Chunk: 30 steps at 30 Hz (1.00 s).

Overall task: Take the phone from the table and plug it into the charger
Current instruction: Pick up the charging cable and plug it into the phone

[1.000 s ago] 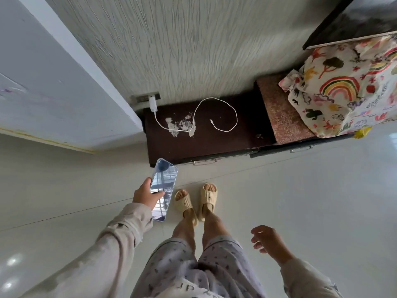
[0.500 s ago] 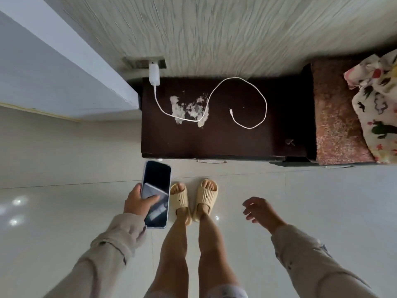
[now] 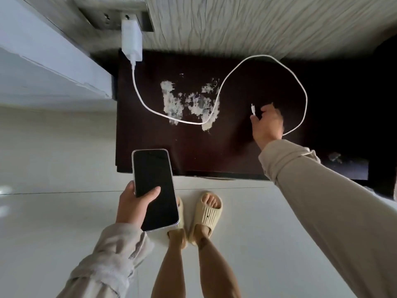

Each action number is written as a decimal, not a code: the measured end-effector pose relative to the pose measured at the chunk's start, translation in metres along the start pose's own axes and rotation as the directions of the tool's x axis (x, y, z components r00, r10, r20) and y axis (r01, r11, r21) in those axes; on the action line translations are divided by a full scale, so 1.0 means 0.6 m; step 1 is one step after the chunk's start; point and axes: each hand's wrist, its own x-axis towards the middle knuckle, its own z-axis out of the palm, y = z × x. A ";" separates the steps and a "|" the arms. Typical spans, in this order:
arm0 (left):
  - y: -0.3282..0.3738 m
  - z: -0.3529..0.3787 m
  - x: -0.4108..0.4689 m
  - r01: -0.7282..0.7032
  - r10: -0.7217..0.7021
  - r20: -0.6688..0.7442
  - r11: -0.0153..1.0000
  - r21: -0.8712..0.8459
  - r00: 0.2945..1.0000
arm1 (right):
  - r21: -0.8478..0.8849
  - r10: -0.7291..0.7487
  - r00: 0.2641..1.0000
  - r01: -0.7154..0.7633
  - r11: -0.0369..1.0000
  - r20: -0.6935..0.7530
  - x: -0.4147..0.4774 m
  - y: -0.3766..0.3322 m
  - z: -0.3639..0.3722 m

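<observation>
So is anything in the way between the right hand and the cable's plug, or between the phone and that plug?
Nothing visible. The right hand is already at the plug on the dark table, fingers around the cable end. The phone sits in the left hand over the table's front edge, with only bare tabletop between it and the plug.

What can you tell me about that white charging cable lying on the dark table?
The white cable is thin, smooth and round, plastic by the look of it. It leaves the white adapter, plugged into the wall socket, dips across the dark table over a patch of worn finish, then sweeps up into a wide loop and curves back. Its small plug points upward, pinched at the fingertips of the right hand.
</observation>
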 end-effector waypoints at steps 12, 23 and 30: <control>0.050 0.013 0.005 0.099 -0.101 0.003 0.973 -0.208 0.995 | 0.214 -0.049 0.971 -0.003 0.977 0.234 -0.070 0.007 -0.004; 0.125 0.050 -0.065 0.423 -0.331 0.264 0.730 -0.537 0.906 | 0.585 -0.177 0.852 -0.174 0.792 0.493 -0.350 -0.027 -0.145; 0.125 0.039 -0.089 0.413 -0.308 0.276 0.711 -0.570 0.910 | 0.581 -0.239 0.680 -0.332 0.743 0.693 -0.362 -0.055 -0.167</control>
